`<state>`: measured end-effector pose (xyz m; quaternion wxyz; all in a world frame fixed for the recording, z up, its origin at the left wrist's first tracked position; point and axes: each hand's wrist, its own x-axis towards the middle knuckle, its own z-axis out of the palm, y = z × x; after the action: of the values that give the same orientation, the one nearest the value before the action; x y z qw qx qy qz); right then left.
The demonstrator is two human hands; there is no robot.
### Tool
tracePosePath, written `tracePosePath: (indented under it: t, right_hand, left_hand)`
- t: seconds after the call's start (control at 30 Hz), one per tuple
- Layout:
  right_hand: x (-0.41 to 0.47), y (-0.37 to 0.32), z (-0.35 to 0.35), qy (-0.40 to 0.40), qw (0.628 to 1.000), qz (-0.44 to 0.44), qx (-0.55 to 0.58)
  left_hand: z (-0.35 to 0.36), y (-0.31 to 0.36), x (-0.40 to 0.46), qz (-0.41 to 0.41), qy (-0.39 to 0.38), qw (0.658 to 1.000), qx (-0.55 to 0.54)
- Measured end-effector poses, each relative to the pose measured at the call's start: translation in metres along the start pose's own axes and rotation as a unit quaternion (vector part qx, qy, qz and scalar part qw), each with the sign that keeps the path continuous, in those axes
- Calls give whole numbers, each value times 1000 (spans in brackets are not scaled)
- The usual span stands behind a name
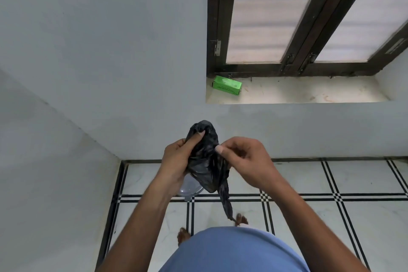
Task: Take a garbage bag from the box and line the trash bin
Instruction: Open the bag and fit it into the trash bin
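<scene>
Between both hands, in front of the person's chest, a crumpled black garbage bag (206,161) is held up. The left hand (176,161) curls round the bag's left side, its thumb pressed into the bunched plastic near the top. The right hand (245,159) pinches a fold on the bag's right edge between thumb and forefinger, the other fingers loosely bent behind. A twisted tail of the bag hangs down below the hands toward the floor (309,183), which is white tile with black lines. Just below the bag and partly hidden behind the left wrist sits the rim of a pale grey trash bin (191,187) on the floor. Above and to the right of the bag, well apart from it, a green box (227,85) lies on the window sill (298,93) at its left end.
</scene>
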<state>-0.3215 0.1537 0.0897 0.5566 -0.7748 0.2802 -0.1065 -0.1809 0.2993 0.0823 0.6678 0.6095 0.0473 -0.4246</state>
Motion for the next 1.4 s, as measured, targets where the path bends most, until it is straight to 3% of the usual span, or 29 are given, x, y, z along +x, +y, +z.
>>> tracePosePath:
  t: [0.13, 0.2, 0.27, 0.33, 0.43, 0.5, 0.57, 0.67, 0.73, 0.77, 0.83, 0.87, 0.9, 0.93, 1.0, 1.03, 1.07, 1.13, 1.2, 1.3, 1.4]
  right_hand:
    - [8, 27, -21, 127, 977, 138, 99]
    - [6, 44, -26, 105, 977, 185, 11]
    - [1, 51, -27, 32, 962, 205, -180]
    - [-5, 45, -26, 22, 946, 163, -278]
    - [-11, 12, -26, 22, 993, 42, -105]
    - [-10, -7, -24, -43, 989, -45, -131]
    - [-4, -10, -20, -108, 973, -94, -182]
    - [11, -3, -19, -109, 985, -70, -116]
    - [19, 4, -19, -53, 998, -22, -33]
    - [21, 5, -19, -30, 999, 11, 12]
    - [25, 6, -27, -3, 991, 73, 110]
    - [26, 6, -34, -7, 985, 98, 143]
    - [27, 9, -42, -14, 982, 121, 143]
    - [29, 12, -50, -18, 987, 132, 93]
    - [31, 23, -64, -25, 979, 108, -169]
    - [31, 26, -67, -58, 945, 105, -304]
    - [28, 24, -67, -113, 908, 120, -386]
    - [21, 18, -66, -236, 877, 162, -386]
    - [11, 0, -61, -299, 892, 143, -308]
    - [-3, -27, -38, -241, 945, 68, -212]
    - [-2, -23, -11, -153, 957, -8, -245]
  left_hand:
    - [-21, 1, -1, -21, -113, 990, 76]
    - [-25, 0, 2, -6, -70, 997, 34]
    - [-22, 2, 1, 11, -18, 999, -35]
    - [-15, 7, -4, 35, 19, 999, 0]
    - [-2, 11, -14, 54, 43, 981, 182]
    - [2, 11, -15, 49, 2, 969, 242]
    - [1, 13, -16, 52, -83, 968, 231]
    - [-4, 20, -21, 82, -128, 961, 232]
    - [-13, 22, -21, 101, -79, 915, 382]
    - [-19, 20, -19, 92, -41, 855, 509]
    - [-33, 16, -12, 88, 77, 702, 703]
    - [-40, 15, -10, 92, 129, 674, 722]
    - [-49, 14, -7, 91, 166, 689, 700]
    - [-59, 15, -5, 84, 185, 740, 641]
    - [-72, 18, -1, 44, 163, 896, 411]
    - [-73, 18, -2, 8, 121, 948, 293]
    - [-69, 19, -5, -20, 70, 976, 206]
    - [-60, 17, -7, -40, -7, 990, 134]
    - [-49, 11, -7, -42, -35, 988, 144]
    - [-24, 6, -7, -32, -15, 978, 207]
    - [-6, 5, -9, 5, -5, 968, 249]
